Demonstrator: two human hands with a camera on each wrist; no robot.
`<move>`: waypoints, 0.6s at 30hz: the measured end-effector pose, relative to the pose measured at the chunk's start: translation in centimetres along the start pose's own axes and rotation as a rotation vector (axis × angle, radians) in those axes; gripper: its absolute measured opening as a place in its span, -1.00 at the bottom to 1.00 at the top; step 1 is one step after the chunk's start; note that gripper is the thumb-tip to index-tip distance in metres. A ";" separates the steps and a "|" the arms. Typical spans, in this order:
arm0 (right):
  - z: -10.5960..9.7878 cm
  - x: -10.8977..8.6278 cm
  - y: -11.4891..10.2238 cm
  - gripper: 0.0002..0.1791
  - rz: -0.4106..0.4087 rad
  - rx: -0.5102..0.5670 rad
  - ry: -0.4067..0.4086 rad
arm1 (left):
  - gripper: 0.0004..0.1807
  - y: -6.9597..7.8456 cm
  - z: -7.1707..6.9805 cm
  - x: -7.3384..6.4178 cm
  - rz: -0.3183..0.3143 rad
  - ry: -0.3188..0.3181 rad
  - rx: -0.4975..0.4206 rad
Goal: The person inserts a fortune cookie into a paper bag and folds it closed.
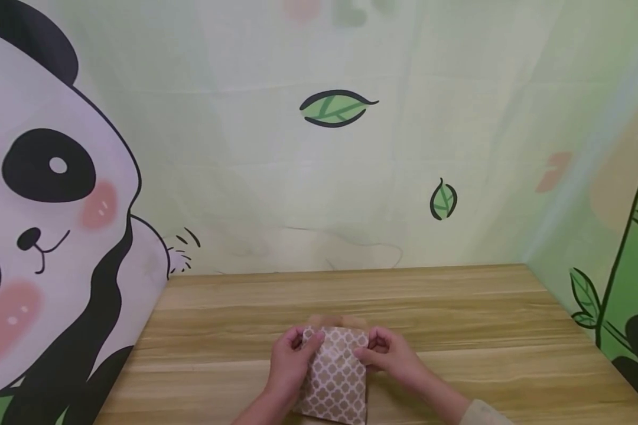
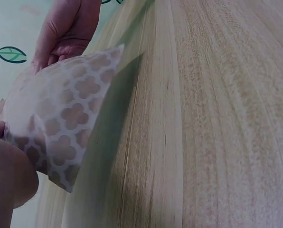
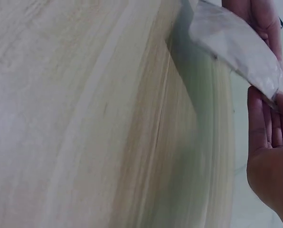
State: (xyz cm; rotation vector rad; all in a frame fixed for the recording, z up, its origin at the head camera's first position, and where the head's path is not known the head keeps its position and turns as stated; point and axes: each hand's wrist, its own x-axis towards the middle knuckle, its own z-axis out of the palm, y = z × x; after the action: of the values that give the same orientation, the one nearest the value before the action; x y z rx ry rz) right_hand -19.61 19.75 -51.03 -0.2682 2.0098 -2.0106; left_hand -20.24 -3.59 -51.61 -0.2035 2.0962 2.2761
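A flat pouch or bag [image 1: 336, 378] with a brown-and-white quatrefoil pattern is held above the table, tilted. My left hand [image 1: 289, 363] pinches its upper left edge, the thumb lying on the patterned front. At the upper right edge, my right hand [image 1: 396, 357] grips it between thumb and fingers. A blurred light-brown strip shows above the top edge. In the left wrist view the pouch [image 2: 68, 114] bulges slightly. From the right wrist, its pale side [image 3: 234, 45] is seen, with no clear pattern. Whether anything is inside is hidden.
The wood-grain table [image 1: 218, 330] lies beneath the hands, and the pouch casts a shadow on it. Behind stands a pale green cloth backdrop [image 1: 244, 147] with printed leaves, a panda on the left and bamboo on the right.
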 end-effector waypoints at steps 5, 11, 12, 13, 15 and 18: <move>-0.1 0.0 0.0 -0.75 -0.038 -0.048 -0.032 | -0.73 0.0 0.1 -0.1 -0.006 0.008 -0.003; -0.3 -0.3 0.1 -0.72 -0.067 -0.089 -0.081 | -0.74 0.1 -0.1 -0.1 0.015 -0.001 -0.016; -0.4 -0.4 0.1 -0.73 -0.064 -0.094 -0.087 | -0.74 0.1 -0.2 -0.1 0.017 -0.002 -0.021; -0.3 -0.4 0.1 -0.73 -0.061 -0.100 -0.089 | -0.74 0.1 -0.2 -0.1 0.021 -0.001 -0.021; -0.3 -0.5 0.1 -0.73 -0.060 -0.120 -0.096 | -0.73 0.2 -0.2 -0.1 0.021 0.001 -0.019; -0.1 -0.4 0.1 -0.72 -0.067 -0.160 -0.089 | -0.72 0.3 -0.2 -0.2 0.010 0.007 -0.016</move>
State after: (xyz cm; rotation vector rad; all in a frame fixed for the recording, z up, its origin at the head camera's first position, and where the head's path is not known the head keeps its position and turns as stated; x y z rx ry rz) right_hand -19.29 19.97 -51.14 -0.4565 2.1340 -1.8436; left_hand -20.11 -3.84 -51.27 -0.2025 2.0880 2.3016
